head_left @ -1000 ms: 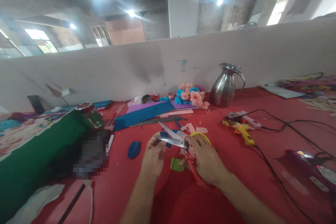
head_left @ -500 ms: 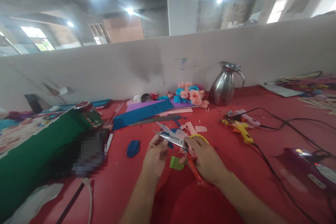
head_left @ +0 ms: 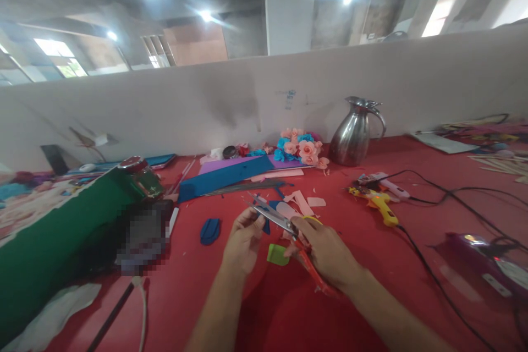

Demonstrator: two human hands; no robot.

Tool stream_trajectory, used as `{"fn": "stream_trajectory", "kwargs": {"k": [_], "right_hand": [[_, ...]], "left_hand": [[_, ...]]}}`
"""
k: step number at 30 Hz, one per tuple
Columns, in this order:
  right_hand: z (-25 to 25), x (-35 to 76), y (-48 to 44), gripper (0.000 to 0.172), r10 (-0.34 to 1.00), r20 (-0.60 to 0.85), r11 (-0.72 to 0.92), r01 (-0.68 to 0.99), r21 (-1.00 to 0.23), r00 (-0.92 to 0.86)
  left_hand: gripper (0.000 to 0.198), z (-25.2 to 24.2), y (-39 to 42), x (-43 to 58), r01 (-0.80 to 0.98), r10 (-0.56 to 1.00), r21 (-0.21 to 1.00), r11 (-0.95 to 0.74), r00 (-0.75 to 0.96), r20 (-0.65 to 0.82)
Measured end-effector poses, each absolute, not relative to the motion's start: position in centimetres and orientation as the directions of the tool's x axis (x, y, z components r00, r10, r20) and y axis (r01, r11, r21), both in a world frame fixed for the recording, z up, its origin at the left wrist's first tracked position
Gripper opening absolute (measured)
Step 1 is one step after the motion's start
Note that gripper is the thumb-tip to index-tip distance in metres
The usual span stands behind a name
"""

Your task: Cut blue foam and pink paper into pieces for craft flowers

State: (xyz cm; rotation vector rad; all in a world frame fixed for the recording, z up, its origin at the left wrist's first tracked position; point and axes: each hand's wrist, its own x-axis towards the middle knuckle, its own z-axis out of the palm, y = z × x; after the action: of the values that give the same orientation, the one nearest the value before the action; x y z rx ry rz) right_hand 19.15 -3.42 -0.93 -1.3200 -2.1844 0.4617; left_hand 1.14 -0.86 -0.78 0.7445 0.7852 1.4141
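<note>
My right hand (head_left: 328, 250) is wrapped around the handles of a pair of scissors (head_left: 274, 218), one grip red and the other yellow. The metal blades point left, slightly apart, over my left hand (head_left: 243, 239). Between the thumb and fingers of that hand is a small piece of blue paper (head_left: 266, 226), close under the blades and partly hidden by them. A folded stack of blue paper pieces (head_left: 210, 231) lies left of my hands. Below the blades rests a green piece (head_left: 278, 254), and pink paper scraps (head_left: 300, 202) are scattered just beyond.
Long blue paper (head_left: 226, 177) lies behind my hands, near pink and blue paper flowers (head_left: 307, 149) and a steel jug (head_left: 352, 135). On the right are a yellow glue gun (head_left: 383, 209) and trailing cords. A green box (head_left: 61, 242) and a jar (head_left: 142, 176) stand left.
The scissors have shifted slightly right, and less of the yellow grip shows. My left hand stays close by with the blue paper. The things on the table look unchanged.
</note>
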Motion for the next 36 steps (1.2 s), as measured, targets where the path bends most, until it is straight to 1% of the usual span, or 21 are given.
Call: {"fn": "stream_trajectory", "kwargs": {"k": [4,7,9,12,14,17,19,20,22,25,28,30,32,36], "right_hand": [[-1.4,19.3,-3.3,0.016,0.895,0.25,0.442,0.662,-0.605,-0.369],[-1.7,19.3,-3.3,0.018,0.902,0.231,0.414,0.577,-0.704,-0.365],[-1.7,19.1,-3.3,0.018,0.911,0.253,0.391,0.488,-0.78,-0.326],[-1.6,18.7,-3.3,0.021,0.953,0.248,0.291,0.304,-0.907,-0.173],[-1.5,18.5,-3.1,0.027,0.974,0.204,0.214,0.115,-0.97,-0.094],[-1.5,18.6,-2.6,0.038,0.979,0.156,0.136,-0.148,-0.98,-0.134],[-1.6,18.8,-2.3,0.044,0.973,0.121,0.075,-0.23,-0.97,-0.195],[-1.6,18.9,-2.3,0.045,0.972,0.11,0.057,-0.246,-0.968,-0.207],[-1.6,18.9,-2.2,0.042,0.976,0.101,0.051,-0.247,-0.968,-0.195],[-1.7,18.6,-2.4,0.036,0.98,0.11,0.07,-0.228,-0.971,-0.166],[-1.8,18.3,-2.7,0.038,0.986,0.096,0.06,-0.239,-0.969,-0.14],[-1.9,18.0,-2.8,0.041,0.99,0.071,0.039,-0.249,-0.968,-0.12],[-2.0,17.8,-2.8,0.041,0.993,0.073,0.049,-0.254,-0.966,-0.088],[-2.0,17.7,-2.5,0.037,0.988,0.154,0.143,-0.242,-0.96,-0.027]], "left_hand": [[0.02,-0.8,-0.8,1.1,-0.56,1.0,0.828,0.016,-0.009,-0.025],[0.019,-0.5,-0.7,0.8,-0.558,1.0,0.83,0.009,0.006,-0.006],[0.019,-0.3,-0.6,0.6,-0.567,1.0,0.823,0.008,0.013,-0.001],[0.02,-0.3,-0.5,0.5,-0.566,1.0,0.825,-0.005,-0.007,0.001],[0.022,-0.3,-0.5,0.7,-0.525,1.0,0.851,-0.005,-0.011,-0.001],[0.028,-0.4,-0.7,1.3,-0.409,0.998,0.912,0.037,0.068,-0.01],[0.031,-0.3,-1.0,1.9,-0.315,0.984,0.945,0.085,0.176,-0.03],[0.031,-0.3,-1.1,2.1,-0.275,0.974,0.956,0.105,0.222,-0.043],[0.031,-0.2,-1.3,2.4,-0.218,0.957,0.967,0.132,0.284,-0.067],[0.029,-0.3,-1.3,2.5,-0.19,0.961,0.974,0.123,0.268,-0.069],[0.026,-0.8,-1.1,2.5,-0.253,0.987,0.964,0.085,0.152,-0.047],[0.023,-1.2,-1.0,2.6,-0.321,0.992,0.943,0.086,0.115,-0.051],[0.021,-1.6,-1.0,2.9,-0.369,0.987,0.921,0.125,0.139,-0.079],[0.016,-1.8,-1.3,3.6,-0.371,0.966,0.899,0.232,0.195,-0.169]]}}
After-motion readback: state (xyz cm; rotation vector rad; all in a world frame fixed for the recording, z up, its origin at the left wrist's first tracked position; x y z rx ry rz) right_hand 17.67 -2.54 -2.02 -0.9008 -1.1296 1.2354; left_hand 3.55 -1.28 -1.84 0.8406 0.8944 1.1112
